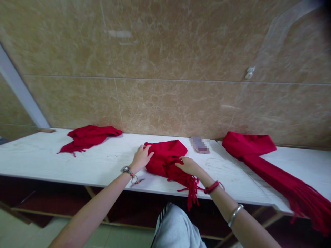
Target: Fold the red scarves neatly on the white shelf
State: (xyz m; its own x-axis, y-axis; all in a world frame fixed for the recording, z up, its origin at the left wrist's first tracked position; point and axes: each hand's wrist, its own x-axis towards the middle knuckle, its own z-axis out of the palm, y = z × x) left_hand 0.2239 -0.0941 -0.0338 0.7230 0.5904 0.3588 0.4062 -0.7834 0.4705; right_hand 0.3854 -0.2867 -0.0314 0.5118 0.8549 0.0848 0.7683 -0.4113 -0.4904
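A red scarf [165,153] with a fringe lies bunched on the white countertop in front of me. At its left edge my left hand [141,159] is closed on the cloth, thumb on top. My right hand [190,166] grips the gathered fabric near the fringed end, its fingertips partly sunk in the folds. Part of the fringe hangs over the counter's front edge, below my right wrist.
Another crumpled red scarf [94,137] lies at the left, and a long fringed one [254,151] drapes off the front at the right. A phone [200,145] rests near the tiled wall [168,106]. Shelves [134,208] sit under the white countertop [108,168].
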